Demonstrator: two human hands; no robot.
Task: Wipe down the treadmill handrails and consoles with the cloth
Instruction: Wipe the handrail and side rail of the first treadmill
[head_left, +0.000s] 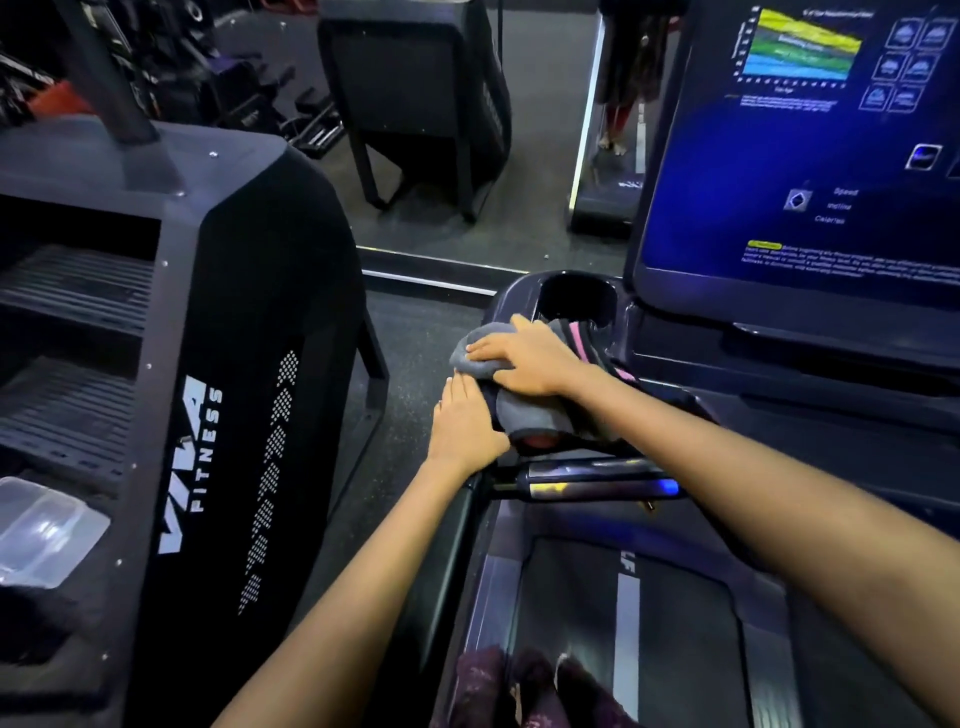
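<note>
A grey cloth (524, 410) with a pink stripe lies over the left end of the treadmill console (675, 364), just below its round cup holder (576, 299). My right hand (524, 358) lies flat on the cloth, palm down, pressing it onto the console. My left hand (465, 421) rests on the console's left edge where the handrail (457, 525) begins, its fingers touching the cloth's side. The lit blue screen (810, 156) stands at the upper right. A shiny grip bar (592, 480) runs below the cloth.
A black stair-climber machine (218, 364) marked VIVA FITNESS stands close on the left, with a clear plastic tray (41, 530) on it. The treadmill belt (623, 623) is below me. A mirror (467, 130) ahead reflects gym equipment. A floor strip (405, 364) separates the machines.
</note>
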